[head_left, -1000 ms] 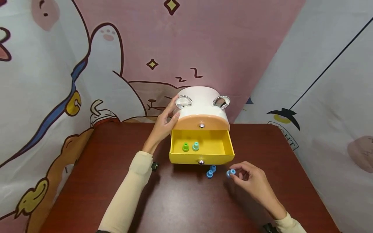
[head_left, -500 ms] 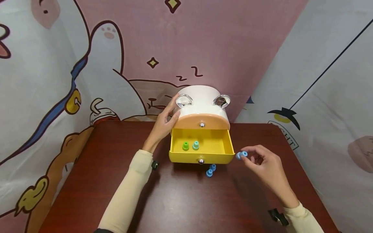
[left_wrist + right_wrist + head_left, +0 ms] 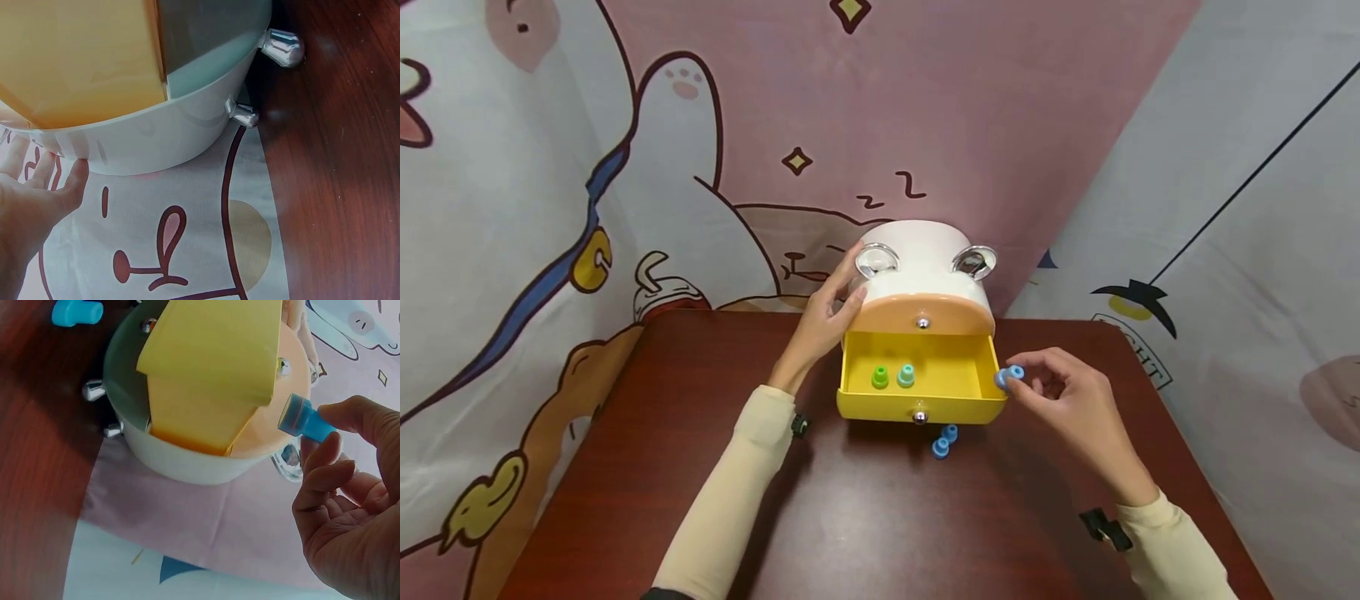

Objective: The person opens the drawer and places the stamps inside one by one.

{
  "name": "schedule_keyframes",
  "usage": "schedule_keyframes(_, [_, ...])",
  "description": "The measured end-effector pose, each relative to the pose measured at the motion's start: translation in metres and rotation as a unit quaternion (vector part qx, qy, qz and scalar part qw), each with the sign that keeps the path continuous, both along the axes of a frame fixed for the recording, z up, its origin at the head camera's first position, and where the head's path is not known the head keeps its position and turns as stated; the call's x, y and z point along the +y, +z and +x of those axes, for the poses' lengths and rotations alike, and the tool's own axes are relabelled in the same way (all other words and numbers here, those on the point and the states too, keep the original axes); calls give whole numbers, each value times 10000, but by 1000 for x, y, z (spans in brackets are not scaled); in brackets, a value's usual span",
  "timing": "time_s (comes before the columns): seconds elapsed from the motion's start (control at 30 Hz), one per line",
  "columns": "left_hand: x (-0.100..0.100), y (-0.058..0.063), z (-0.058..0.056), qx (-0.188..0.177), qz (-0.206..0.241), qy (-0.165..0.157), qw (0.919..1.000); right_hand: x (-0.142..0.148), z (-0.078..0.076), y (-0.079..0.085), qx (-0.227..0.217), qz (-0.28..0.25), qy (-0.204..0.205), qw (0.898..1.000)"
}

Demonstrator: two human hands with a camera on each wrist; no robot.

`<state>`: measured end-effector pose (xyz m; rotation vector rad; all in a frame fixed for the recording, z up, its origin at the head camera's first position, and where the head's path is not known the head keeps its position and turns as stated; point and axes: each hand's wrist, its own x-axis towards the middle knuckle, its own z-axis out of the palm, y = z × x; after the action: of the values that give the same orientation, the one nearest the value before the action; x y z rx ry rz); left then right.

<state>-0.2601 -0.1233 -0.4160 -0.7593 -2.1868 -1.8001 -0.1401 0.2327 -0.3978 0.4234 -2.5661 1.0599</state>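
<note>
A small white drawer cabinet (image 3: 921,262) with silver ring-shaped ears stands on the table, its yellow drawer (image 3: 922,408) pulled out. Inside sit a green stepped peg (image 3: 880,377) and a pale turquoise peg (image 3: 906,376). My left hand (image 3: 822,329) rests against the cabinet's left side, fingers fairly straight; the left wrist view shows fingertips touching the white wall (image 3: 137,147). Between thumb and fingers, my right hand (image 3: 1071,396) pinches a blue stepped peg (image 3: 305,419) beside the drawer's right rim. Whether peg and rim touch, I cannot tell.
Two blue pegs (image 3: 941,447) are on the brown table (image 3: 850,517) just in front of the drawer. An orange upper drawer (image 3: 887,317) is closed above the yellow one. A printed cloth (image 3: 970,108) hangs behind the table.
My right hand has lifted the blue peg from near the table, up past the drawer's front right corner, then slightly left to the right rim. My left hand stays on the cabinet.
</note>
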Motion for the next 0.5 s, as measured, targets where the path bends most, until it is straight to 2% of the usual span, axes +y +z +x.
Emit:
schedule_keyframes(0.2, [-1, 2, 0, -22, 30, -41, 10000, -13, -16, -1, -34, 0, 267, 9996])
schedule_keyframes(0.43, [-3, -23, -20, 42, -84, 87, 9999, -29, -34, -10, -335, 18, 517, 9981])
schedule_keyframes(0.5, [-4, -26, -23, 91, -99, 100, 9999, -33, -39, -12, -388, 72, 585, 9975])
